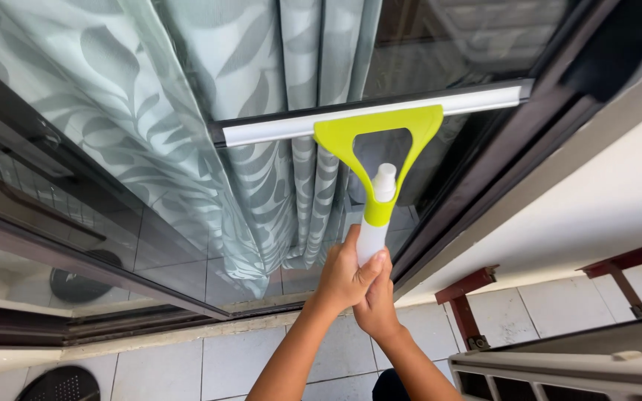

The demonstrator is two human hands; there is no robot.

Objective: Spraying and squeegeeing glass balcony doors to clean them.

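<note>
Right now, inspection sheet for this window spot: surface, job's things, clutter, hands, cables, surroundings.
Surface: glass pane in a dark frame, reflective; leaf-patterned curtain hangs behind it.
Job's things: squeegee with a lime-green yoke, white blade bar pressed to the glass, white spray nozzle in the handle.
Clutter: round dark perforated disc on the tiled floor, bottom left.
Hands: left hand and right hand both wrap the squeegee handle, left above right, touching.
Cables: nothing seen.
Surroundings: white wall at right with reddish-brown brackets; white louvred unit at bottom right.
</note>
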